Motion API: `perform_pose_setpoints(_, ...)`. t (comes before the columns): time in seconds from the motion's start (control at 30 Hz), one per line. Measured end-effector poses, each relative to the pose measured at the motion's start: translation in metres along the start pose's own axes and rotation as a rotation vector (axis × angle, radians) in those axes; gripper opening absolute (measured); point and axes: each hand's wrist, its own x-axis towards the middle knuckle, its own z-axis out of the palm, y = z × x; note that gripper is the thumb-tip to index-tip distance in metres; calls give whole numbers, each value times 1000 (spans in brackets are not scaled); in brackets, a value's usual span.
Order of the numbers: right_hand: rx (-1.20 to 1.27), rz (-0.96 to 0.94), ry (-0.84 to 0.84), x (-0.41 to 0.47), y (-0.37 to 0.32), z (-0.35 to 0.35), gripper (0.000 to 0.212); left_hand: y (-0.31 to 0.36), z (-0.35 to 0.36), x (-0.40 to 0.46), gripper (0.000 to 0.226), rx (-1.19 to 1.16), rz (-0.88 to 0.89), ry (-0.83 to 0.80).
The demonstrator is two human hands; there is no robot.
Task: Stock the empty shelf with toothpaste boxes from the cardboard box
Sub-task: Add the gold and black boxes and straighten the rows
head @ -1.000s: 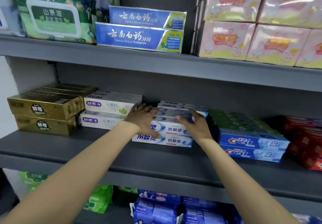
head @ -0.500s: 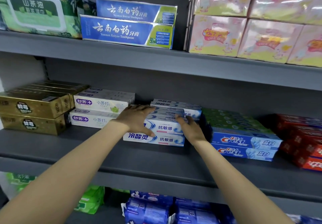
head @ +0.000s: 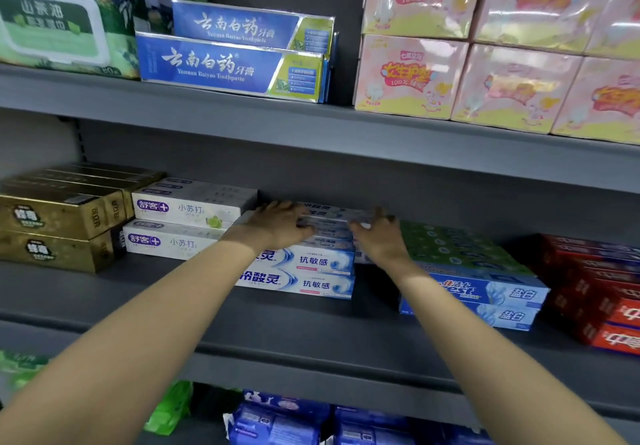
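Grey metal shelf [head: 311, 327] at chest height, dark back panel behind, another board above. On top of the white-and-blue toothpaste boxes [head: 311, 273] stacked mid-shelf: left hand [head: 277, 224] flat with fingers spread, right hand [head: 379, 236] flat at the stack's right end — neither gripping. Beside the stack: gold boxes [head: 52, 219] and white boxes [head: 180, 209] to the left, Crest boxes [head: 485, 292] and red boxes [head: 602, 292] to the right. Up above — blue toothpaste cartons [head: 225, 63], pink packs [head: 485, 81].
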Motion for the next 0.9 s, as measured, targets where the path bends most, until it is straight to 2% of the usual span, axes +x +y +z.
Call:
perform_pose_setpoints(0.1, -237, 55, -17, 33, 8, -15, 69, -3, 6, 4, 55, -61, 35, -59)
perform_pose_setpoints(0.37, -294, -22, -179, 55, 3, -8, 39, -6, 12, 9, 57, -56, 47, -5)
perform_pose_setpoints(0.53, -97, -73, -239, 55, -7, 0, 35, -8, 13, 11, 58, -76, 38, -20)
perform_pose_setpoints(0.73, 125, -2, -240, 57, -7, 9, 39, -7, 15, 13, 60, -60, 29, -21)
perform_pose_setpoints(0.83, 6, -64, -276, 56, -9, 1, 39, -6, 13, 11, 61, -73, 23, -31)
perform_pose_setpoints(0.9, -184, -123, -222, 54, -7, -5, 41, -6, 13, 11, 61, -71, 20, -31)
